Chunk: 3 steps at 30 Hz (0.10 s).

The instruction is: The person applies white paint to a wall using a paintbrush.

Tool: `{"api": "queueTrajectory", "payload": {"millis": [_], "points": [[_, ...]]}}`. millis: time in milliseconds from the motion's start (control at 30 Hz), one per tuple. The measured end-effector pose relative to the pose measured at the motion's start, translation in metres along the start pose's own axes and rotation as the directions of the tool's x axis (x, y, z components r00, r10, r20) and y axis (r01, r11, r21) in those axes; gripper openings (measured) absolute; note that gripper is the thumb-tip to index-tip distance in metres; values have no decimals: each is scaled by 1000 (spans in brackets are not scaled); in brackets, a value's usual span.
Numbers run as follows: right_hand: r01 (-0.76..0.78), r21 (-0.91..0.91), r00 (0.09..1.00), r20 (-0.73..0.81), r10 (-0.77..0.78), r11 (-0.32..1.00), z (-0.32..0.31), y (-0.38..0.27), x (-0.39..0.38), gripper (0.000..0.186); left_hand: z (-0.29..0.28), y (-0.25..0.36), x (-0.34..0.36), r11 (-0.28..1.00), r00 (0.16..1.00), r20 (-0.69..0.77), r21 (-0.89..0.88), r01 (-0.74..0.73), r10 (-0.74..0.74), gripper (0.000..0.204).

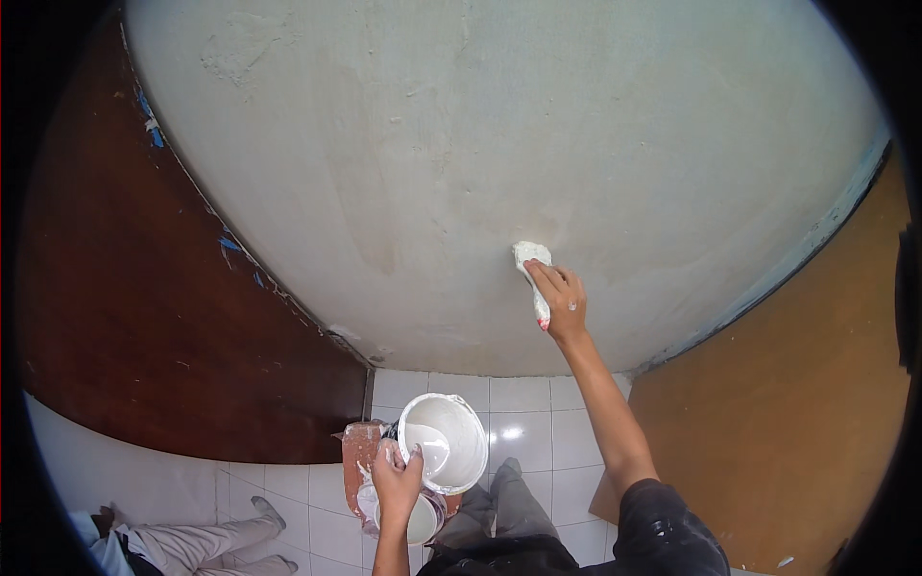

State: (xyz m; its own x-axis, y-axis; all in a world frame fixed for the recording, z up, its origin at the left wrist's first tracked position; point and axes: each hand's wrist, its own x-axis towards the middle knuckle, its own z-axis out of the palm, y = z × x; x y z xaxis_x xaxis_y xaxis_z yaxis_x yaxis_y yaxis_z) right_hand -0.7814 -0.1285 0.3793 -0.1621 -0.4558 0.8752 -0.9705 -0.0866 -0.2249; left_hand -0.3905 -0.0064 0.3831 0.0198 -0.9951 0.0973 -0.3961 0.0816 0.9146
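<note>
My right hand (562, 300) is raised and grips a paint-covered brush (531, 269), whose white head presses against the pale plastered wall (499, 144). The brush handle's red tip shows below my fingers. My left hand (396, 482) holds the rim of a white bucket (444, 442) with white paint inside, tilted toward me at waist height. A second white container (421, 518) sits just below the bucket, partly hidden by my hand.
A dark brown wooden panel (144, 317) stands at the left and a lighter brown board (797, 403) at the right. White floor tiles (528, 432) lie below. A reddish stained board (362, 456) is beside the bucket. Another person's legs (206, 547) lie at lower left.
</note>
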Motion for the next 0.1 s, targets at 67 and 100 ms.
{"api": "queueTrajectory", "payload": {"millis": [67, 100], "points": [[-20, 53, 998, 63, 16, 998, -12, 2, 16, 48, -4, -6, 4, 1000, 1000, 3, 12, -1, 1, 27], [-44, 75, 997, 60, 40, 996, -18, 7, 26, 49, -5, -9, 5, 1000, 1000, 6, 24, -4, 4, 27]]}}
